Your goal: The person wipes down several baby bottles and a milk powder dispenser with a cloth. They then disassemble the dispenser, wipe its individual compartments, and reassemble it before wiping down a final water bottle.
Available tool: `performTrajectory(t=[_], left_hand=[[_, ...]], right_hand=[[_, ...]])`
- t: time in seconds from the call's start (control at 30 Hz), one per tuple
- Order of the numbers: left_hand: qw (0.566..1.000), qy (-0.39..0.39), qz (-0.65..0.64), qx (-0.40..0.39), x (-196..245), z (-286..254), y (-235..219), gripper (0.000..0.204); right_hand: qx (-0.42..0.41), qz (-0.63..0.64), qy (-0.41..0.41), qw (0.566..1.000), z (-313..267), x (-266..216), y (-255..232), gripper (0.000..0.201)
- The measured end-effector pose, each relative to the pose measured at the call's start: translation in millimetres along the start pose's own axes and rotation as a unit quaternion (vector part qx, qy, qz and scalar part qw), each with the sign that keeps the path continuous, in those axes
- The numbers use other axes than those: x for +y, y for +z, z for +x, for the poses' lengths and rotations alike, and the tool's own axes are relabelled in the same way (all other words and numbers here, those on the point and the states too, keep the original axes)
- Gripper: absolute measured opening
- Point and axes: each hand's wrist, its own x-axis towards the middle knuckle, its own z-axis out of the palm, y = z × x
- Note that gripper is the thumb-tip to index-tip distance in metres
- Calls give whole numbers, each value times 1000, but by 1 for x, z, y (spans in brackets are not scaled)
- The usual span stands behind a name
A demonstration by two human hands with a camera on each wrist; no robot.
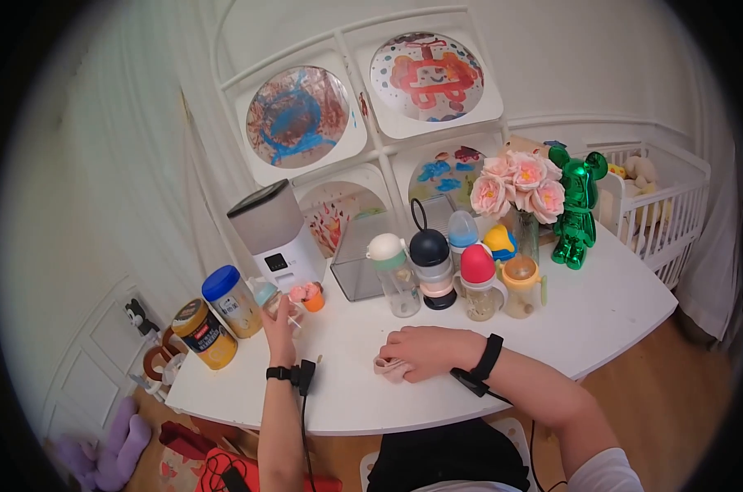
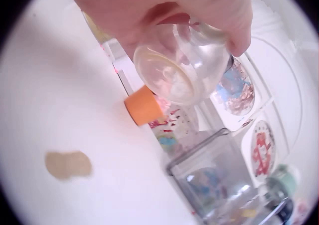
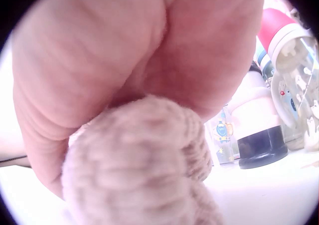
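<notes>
My left hand [image 1: 279,332] grips a clear baby bottle [image 2: 209,60] with a pale teal top. In the left wrist view its transparent base faces the camera, and the bottle hangs over the table [image 2: 99,190]. Crumpled under my right hand [image 1: 425,353] is a pale pink cloth [image 3: 144,160] with a knobbly weave, held in the curled fingers at the table's front middle. A small brown patch [image 2: 68,165] shows on the white tabletop between the hands. Beside the bottle stands a small orange pot [image 2: 142,106] with pink flowers.
Two powder tubs, one blue-lidded [image 1: 232,299] and one gold [image 1: 205,334], stand at left. Behind them is a white dispenser [image 1: 277,234]. A clear box [image 1: 359,266] sits at the back, several bottles [image 1: 480,283] right of it. Roses [image 1: 519,184] and a green bear figure [image 1: 578,209] stand farther right.
</notes>
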Motion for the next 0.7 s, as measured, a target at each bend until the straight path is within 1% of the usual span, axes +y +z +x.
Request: performTrajectory(t=[0.03,0.07,0.1,0.13,0.17,0.2,0.23,0.27,0.3,0.33,0.37,0.4,0.47,0.5,0.6,0.63,0.7], left_hand=[[1000,7,3,-3,6,-6,7,48],[995,-25,-84,-55,17,-14,16,53],[977,-63,-173,-104,21,-22,24,61],[977,-63,-174,-108,22,-26,31,61],[976,-59,-160,-137,22,-28,38,68],[974,-55,-146,-165,22,-30,43,76],[973,-54,-149,-166,24,-31,47,76],[961,-55,-178,-205,26,-32,49,77],[947,-56,-207,-241,26,-33,51,77],[947,-55,-211,-238,26,-33,53,77],[935,-37,-230,-269,27,-31,56,76],[921,-20,-248,-300,28,-29,60,74],[926,-17,-246,-288,39,-37,73,73],[930,-14,-240,-277,43,-40,78,72],[931,-11,-239,-276,31,-33,87,71],[930,-11,-246,-273,35,-36,91,71],[905,-46,-302,-295,48,-48,98,66]], right_hand=[[0,-21,6,1000,0,-1,0,49],[45,-57,1,997,2,3,7,46],[48,-58,4,997,2,7,13,46],[69,-63,5,996,2,8,14,44],[89,-68,7,994,1,7,16,42],[89,-71,10,993,0,6,17,42],[94,-85,27,992,0,5,17,41],[98,-99,43,989,-1,3,15,40],[94,-103,41,989,-1,2,13,40],[86,-112,63,988,-3,0,11,41],[77,-119,85,986,-4,-2,9,42],[73,-122,85,986,-5,-5,6,42],[57,-128,111,984,-8,-8,1,43],[52,-130,111,984,-8,-8,1,43],[56,-128,104,985,-9,-8,-1,44],[53,-122,102,986,-9,-8,-2,44],[41,-122,98,987,-9,-9,-5,45]])
